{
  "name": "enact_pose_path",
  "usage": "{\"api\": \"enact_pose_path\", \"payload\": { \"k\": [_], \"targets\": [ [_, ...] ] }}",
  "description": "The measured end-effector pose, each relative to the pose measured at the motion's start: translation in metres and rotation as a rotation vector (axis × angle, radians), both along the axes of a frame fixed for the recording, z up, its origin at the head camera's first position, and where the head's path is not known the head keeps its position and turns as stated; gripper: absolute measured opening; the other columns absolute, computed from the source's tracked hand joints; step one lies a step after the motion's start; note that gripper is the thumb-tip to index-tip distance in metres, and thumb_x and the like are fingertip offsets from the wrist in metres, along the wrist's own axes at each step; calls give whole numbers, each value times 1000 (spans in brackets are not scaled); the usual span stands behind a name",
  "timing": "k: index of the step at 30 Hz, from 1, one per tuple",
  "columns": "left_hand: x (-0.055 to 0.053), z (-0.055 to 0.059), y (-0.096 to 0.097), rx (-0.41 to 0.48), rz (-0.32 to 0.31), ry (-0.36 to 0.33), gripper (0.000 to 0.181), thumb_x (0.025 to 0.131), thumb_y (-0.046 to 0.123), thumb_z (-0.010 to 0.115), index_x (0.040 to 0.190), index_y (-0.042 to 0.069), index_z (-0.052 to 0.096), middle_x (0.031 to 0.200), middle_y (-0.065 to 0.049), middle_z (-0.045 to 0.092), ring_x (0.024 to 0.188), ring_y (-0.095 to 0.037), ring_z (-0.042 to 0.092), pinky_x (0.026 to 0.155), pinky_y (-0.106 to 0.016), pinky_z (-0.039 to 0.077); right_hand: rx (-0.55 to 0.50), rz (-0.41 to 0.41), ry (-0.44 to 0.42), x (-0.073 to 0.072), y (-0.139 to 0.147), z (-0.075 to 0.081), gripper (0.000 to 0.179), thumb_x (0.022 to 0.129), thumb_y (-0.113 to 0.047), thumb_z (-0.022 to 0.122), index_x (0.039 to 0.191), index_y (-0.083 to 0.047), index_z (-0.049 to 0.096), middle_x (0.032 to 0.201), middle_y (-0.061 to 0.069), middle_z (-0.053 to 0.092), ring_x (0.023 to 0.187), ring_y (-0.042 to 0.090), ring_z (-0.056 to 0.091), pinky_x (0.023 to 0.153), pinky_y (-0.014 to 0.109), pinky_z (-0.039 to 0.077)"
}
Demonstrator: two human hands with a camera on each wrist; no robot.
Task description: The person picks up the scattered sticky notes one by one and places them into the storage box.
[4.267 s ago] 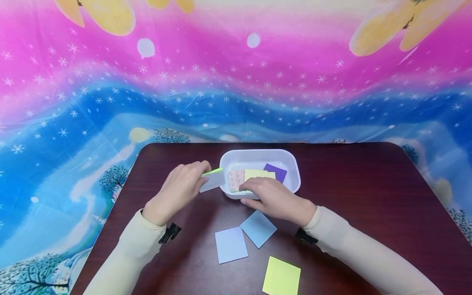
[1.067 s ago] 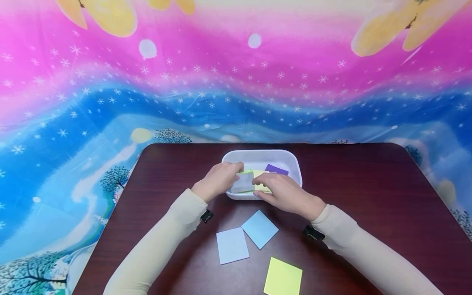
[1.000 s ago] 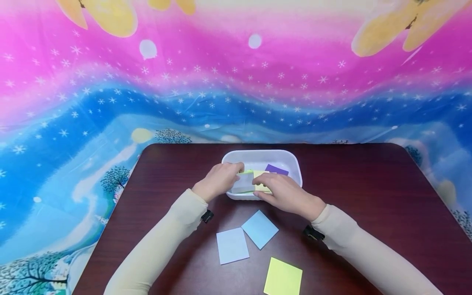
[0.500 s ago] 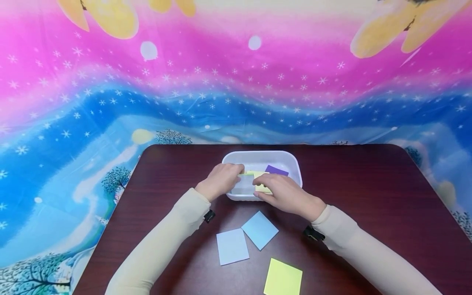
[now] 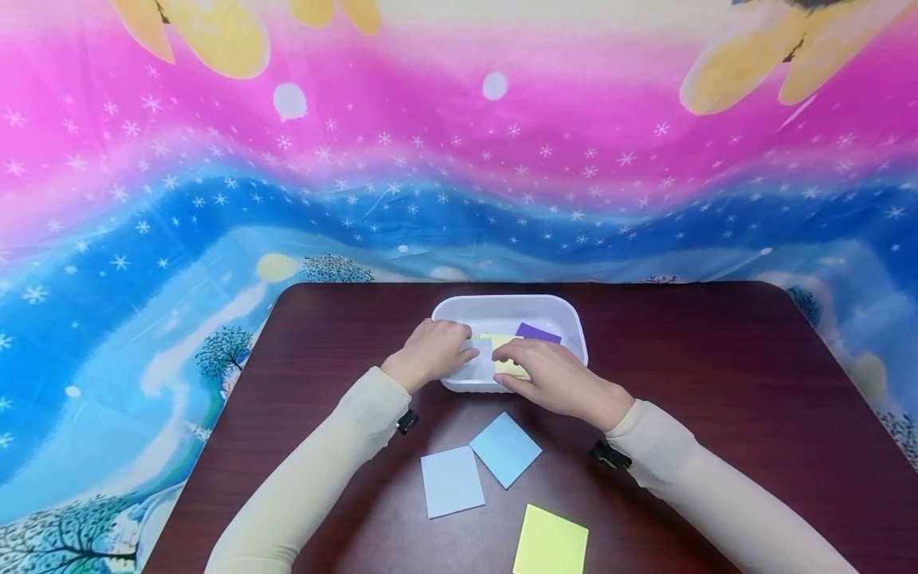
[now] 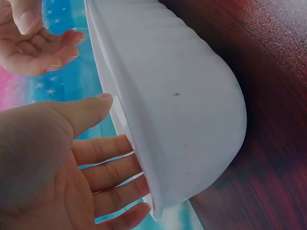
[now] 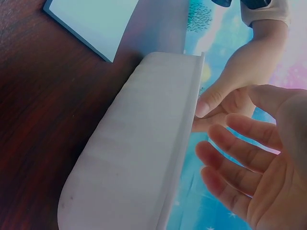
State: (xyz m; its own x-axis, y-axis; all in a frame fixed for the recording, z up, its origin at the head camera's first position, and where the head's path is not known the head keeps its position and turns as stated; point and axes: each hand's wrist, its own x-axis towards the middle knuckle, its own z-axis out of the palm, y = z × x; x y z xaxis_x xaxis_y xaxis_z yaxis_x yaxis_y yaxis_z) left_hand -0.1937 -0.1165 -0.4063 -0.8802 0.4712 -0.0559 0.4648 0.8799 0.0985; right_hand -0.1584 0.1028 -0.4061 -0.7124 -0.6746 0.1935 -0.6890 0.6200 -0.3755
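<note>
In the head view a white plastic basin (image 5: 509, 300) stands near the back of the table. My left hand (image 5: 433, 349) reaches over its left rim, fingers extended and thumb apart in the left wrist view. A pale sticky-note pad (image 5: 484, 365) lies in the basin just by that thumb, partly covered by the hand. My right hand (image 5: 558, 375) hovers at the front rim, fingers loosely bent with nothing in them, as the right wrist view shows. Beneath its fingertips is a pale yellow pad (image 5: 511, 368); a purple pad (image 5: 538, 332) lies behind it.
On the dark red table (image 5: 688, 375), in front of the basin, lie a light blue pad (image 5: 505, 450), a pale lavender pad (image 5: 453, 481) and a bright yellow pad (image 5: 551, 540). A printed cloth (image 5: 459, 175) hangs behind the table.
My left hand has carried the pale pad rightward into the basin and let it go, covering the patterned pad seen earlier. My right hand has shifted slightly right.
</note>
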Motion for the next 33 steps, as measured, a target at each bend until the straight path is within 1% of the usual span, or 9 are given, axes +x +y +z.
{"api": "enact_pose_path", "payload": {
  "k": [4,10,13,15,21,27,33],
  "targets": [
    [0,-2,0,-7,3,-3,28,99,35,64,103,9,74,85,-4,74,73,-17,65,72,-40,52,-2,1,0,0,0,0,32,96,-28,70,121,-9,70,114,2,74,100,17,69,88,40,57],
    [0,-2,0,5,14,-23,32,100,36,64,114,9,72,101,-6,77,88,-21,71,81,-41,56,-4,-1,5,1,0,1,31,96,-28,71,120,-10,71,113,2,74,100,17,69,88,39,57],
    [0,-1,0,16,16,-25,36,100,37,63,121,9,70,109,-7,76,95,-22,72,86,-42,57,-5,-3,10,1,1,0,30,95,-28,71,119,-10,71,112,2,75,99,16,69,88,39,57],
    [1,0,0,19,16,-20,38,100,38,62,125,9,68,112,-7,75,97,-22,72,88,-41,57,-7,-6,10,1,1,1,30,95,-28,71,119,-10,71,112,3,75,99,17,69,87,39,57],
    [2,4,-1,26,18,2,39,101,39,61,128,11,66,113,-5,75,97,-22,72,86,-40,57,-12,-6,7,-1,2,2,30,95,-27,72,118,-9,71,111,5,75,99,19,70,87,41,57],
    [4,9,-1,40,20,9,41,101,40,61,130,11,65,113,-5,75,94,-22,72,85,-40,58,-11,-7,-8,-1,3,4,31,95,-28,71,119,-8,71,111,6,75,99,19,70,88,41,57],
    [7,13,-1,60,21,24,41,100,40,62,129,11,65,112,-5,75,93,-21,72,85,-40,57,-9,-10,-7,-1,4,5,31,95,-30,71,119,-9,71,112,6,75,100,19,70,88,41,57]
  ]
}}
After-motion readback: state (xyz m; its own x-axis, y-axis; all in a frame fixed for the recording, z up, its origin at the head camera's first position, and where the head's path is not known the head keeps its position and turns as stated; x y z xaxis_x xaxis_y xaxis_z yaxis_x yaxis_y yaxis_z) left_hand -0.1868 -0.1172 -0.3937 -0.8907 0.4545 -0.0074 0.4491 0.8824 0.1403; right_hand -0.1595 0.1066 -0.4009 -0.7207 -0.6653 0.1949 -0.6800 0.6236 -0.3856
